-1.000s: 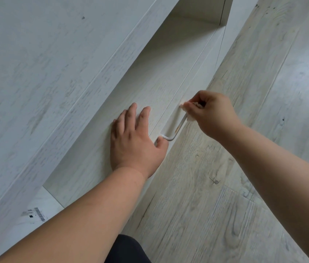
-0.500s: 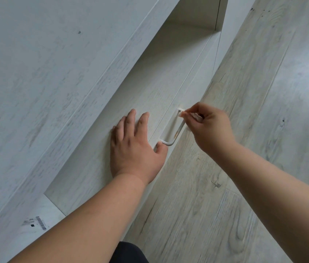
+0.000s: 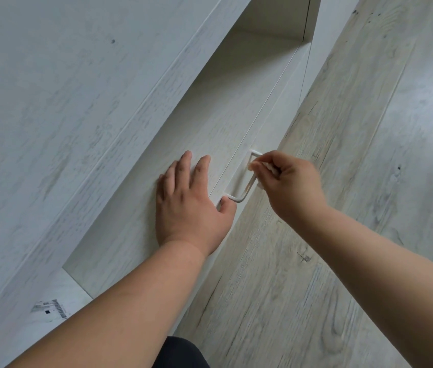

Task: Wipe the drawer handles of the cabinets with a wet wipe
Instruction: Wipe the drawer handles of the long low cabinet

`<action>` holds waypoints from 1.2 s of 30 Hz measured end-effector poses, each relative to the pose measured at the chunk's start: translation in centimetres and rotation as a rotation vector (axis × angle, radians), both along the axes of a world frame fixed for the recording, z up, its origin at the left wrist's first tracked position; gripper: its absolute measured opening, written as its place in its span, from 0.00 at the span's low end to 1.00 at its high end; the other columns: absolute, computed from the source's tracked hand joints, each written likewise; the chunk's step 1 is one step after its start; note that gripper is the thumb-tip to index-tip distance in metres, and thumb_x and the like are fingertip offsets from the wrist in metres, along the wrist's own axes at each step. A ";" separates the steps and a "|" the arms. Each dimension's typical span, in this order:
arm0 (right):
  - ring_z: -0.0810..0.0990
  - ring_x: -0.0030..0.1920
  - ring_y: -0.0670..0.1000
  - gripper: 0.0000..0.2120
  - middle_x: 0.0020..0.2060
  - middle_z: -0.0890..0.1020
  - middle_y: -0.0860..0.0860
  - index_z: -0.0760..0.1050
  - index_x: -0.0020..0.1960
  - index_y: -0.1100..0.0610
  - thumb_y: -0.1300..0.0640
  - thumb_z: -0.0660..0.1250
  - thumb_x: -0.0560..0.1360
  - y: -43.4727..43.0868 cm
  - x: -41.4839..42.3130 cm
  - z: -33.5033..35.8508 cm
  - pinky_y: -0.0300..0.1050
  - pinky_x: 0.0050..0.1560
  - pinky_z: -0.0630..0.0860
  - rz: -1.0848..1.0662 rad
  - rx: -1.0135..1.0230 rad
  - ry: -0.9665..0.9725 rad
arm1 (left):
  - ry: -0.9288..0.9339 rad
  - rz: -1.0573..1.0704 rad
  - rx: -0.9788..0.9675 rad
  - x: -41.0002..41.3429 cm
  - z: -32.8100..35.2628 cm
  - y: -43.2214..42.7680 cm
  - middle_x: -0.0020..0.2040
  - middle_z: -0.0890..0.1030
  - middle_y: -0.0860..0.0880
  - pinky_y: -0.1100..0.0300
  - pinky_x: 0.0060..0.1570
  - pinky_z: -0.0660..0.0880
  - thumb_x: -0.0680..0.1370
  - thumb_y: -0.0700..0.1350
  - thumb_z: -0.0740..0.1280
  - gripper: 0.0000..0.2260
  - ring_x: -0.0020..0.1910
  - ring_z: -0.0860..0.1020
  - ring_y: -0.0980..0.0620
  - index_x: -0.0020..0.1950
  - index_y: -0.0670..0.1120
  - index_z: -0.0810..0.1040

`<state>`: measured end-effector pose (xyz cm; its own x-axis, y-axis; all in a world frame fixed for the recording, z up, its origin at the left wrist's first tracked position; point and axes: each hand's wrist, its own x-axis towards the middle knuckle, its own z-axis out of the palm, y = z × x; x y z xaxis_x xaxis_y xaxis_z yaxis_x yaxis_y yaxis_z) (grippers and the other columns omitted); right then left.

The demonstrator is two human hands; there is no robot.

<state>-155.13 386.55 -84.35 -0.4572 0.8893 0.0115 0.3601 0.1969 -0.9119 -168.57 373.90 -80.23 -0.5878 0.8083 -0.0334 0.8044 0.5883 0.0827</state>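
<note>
While the left hand (image 3: 191, 208) lies flat on the cabinet ledge (image 3: 210, 123), the right hand (image 3: 292, 187) pinches the wet wipe (image 3: 259, 185) round the drawer handle's (image 3: 239, 200) far end — best slid down the whole bar, corners included, with steady pressure.

A pale wood-grain shelf (image 3: 236, 102) is seen recessed into the cabinet (image 3: 50, 102), running away towards the top of the view. The left hand (image 3: 189, 205) is laid flat on it, fingers (image 3: 186, 166) straight and slightly spread, thumb at the front edge. A barcode label (image 3: 50, 310) is stuck to the lighter panel at lower left. The plank floor (image 3: 343, 181) is seen alongside, to the right.
</note>
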 end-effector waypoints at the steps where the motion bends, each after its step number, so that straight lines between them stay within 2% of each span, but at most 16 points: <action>1: 0.83 0.38 0.39 0.04 0.34 0.83 0.42 0.84 0.49 0.48 0.51 0.71 0.80 -0.4 0.1 -0.1 0.43 0.38 0.80 0.019 0.016 -0.023 | -0.003 0.000 -0.002 0.0 0.0 0.0 0.85 0.54 0.50 0.44 0.81 0.52 0.76 0.62 0.59 0.35 0.82 0.51 0.47 0.83 0.56 0.56; 3: 0.82 0.36 0.37 0.04 0.33 0.83 0.41 0.84 0.49 0.47 0.50 0.71 0.80 -0.1 0.3 0.4 0.40 0.37 0.76 0.077 0.028 -0.077 | -0.004 0.002 -0.001 0.1 0.1 -0.1 0.85 0.54 0.50 0.44 0.81 0.53 0.76 0.61 0.59 0.35 0.82 0.52 0.47 0.83 0.56 0.56; 7: 0.84 0.39 0.41 0.06 0.34 0.84 0.42 0.85 0.47 0.47 0.49 0.70 0.80 2.8 0.4 1.5 0.45 0.41 0.80 0.093 0.070 -0.080 | -0.008 0.006 -0.002 0.1 0.2 0.1 0.84 0.55 0.50 0.45 0.81 0.52 0.74 0.62 0.56 0.36 0.82 0.52 0.47 0.82 0.56 0.57; 12: 0.81 0.38 0.40 0.04 0.33 0.82 0.38 0.79 0.49 0.48 0.50 0.70 0.81 -0.8 0.7 -0.3 0.39 0.36 0.75 0.039 0.061 -0.059 | -0.013 0.014 0.009 0.1 0.3 0.0 0.84 0.54 0.50 0.45 0.82 0.52 0.74 0.63 0.57 0.36 0.82 0.51 0.48 0.82 0.56 0.57; 16: 0.80 0.41 0.37 0.08 0.36 0.82 0.40 0.77 0.50 0.50 0.46 0.68 0.82 0.4 -0.1 0.3 0.32 0.35 0.71 -0.154 -0.082 0.004 | -0.013 0.012 0.023 0.1 0.2 0.1 0.84 0.56 0.50 0.45 0.81 0.53 0.74 0.62 0.57 0.36 0.82 0.53 0.47 0.82 0.56 0.59; 19: 0.80 0.41 0.36 0.07 0.36 0.82 0.40 0.76 0.49 0.48 0.47 0.67 0.82 -0.3 -0.2 0.0 0.29 0.34 0.72 -0.164 -0.137 0.006 | -0.015 0.012 0.013 0.1 0.2 0.1 0.84 0.55 0.50 0.45 0.81 0.52 0.74 0.62 0.57 0.36 0.82 0.52 0.47 0.82 0.56 0.58; 23: 0.81 0.37 0.43 0.08 0.34 0.83 0.43 0.75 0.45 0.47 0.48 0.66 0.83 -2.5 0.1 -0.6 0.41 0.36 0.77 -0.114 -0.163 -0.050 | -0.017 0.011 0.018 0.1 0.3 0.0 0.84 0.56 0.50 0.45 0.81 0.53 0.74 0.62 0.57 0.36 0.82 0.53 0.47 0.82 0.56 0.58; 25: 0.82 0.38 0.43 0.10 0.35 0.83 0.43 0.74 0.44 0.47 0.45 0.66 0.82 -1.6 0.1 -0.1 0.42 0.36 0.75 -0.177 -0.147 -0.028 | -0.024 0.014 0.017 0.2 0.3 0.1 0.84 0.55 0.50 0.45 0.81 0.53 0.74 0.62 0.57 0.36 0.82 0.52 0.47 0.82 0.56 0.58; 27: 0.84 0.40 0.45 0.11 0.36 0.84 0.44 0.74 0.45 0.48 0.44 0.66 0.82 -0.5 0.0 0.4 0.44 0.37 0.77 -0.200 -0.157 -0.001 | -0.025 0.018 0.013 0.2 0.3 0.1 0.84 0.55 0.50 0.45 0.81 0.52 0.74 0.62 0.57 0.36 0.82 0.52 0.47 0.82 0.56 0.57; 30: 0.83 0.39 0.50 0.09 0.36 0.83 0.47 0.73 0.45 0.50 0.48 0.67 0.82 -1.4 0.2 -0.1 0.52 0.39 0.81 -0.097 -0.155 -0.045 | -0.026 0.016 0.006 0.2 0.4 0.1 0.85 0.54 0.50 0.45 0.82 0.52 0.77 0.61 0.61 0.35 0.82 0.51 0.47 0.82 0.56 0.57; 32: 0.81 0.36 0.48 0.09 0.35 0.83 0.47 0.74 0.45 0.50 0.48 0.67 0.82 -2.0 0.5 -0.2 0.50 0.35 0.79 -0.063 -0.123 -0.067 | -0.027 0.014 0.004 0.2 0.4 0.0 0.85 0.54 0.50 0.45 0.82 0.52 0.77 0.60 0.63 0.35 0.82 0.51 0.47 0.83 0.56 0.57; 34: 0.80 0.33 0.45 0.09 0.35 0.83 0.46 0.76 0.47 0.49 0.45 0.68 0.82 -1.1 0.7 0.2 0.46 0.32 0.78 -0.094 -0.111 -0.007 | -0.029 0.014 0.010 0.2 0.4 0.1 0.85 0.54 0.50 0.45 0.82 0.52 0.77 0.61 0.61 0.35 0.82 0.51 0.47 0.83 0.56 0.57; 36: 0.83 0.36 0.47 0.07 0.36 0.84 0.49 0.77 0.49 0.47 0.45 0.69 0.81 0.0 0.5 0.6 0.48 0.35 0.80 -0.092 -0.136 0.071 | -0.027 0.018 0.015 0.2 0.3 0.2 0.84 0.54 0.50 0.46 0.82 0.52 0.75 0.62 0.59 0.35 0.82 0.52 0.47 0.82 0.56 0.57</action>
<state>-154.66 386.57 -83.71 -0.3759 0.9230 -0.0823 0.3050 0.0394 -0.9515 -168.39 374.05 -79.92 -0.6013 0.7982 -0.0371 0.7911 0.6012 0.1130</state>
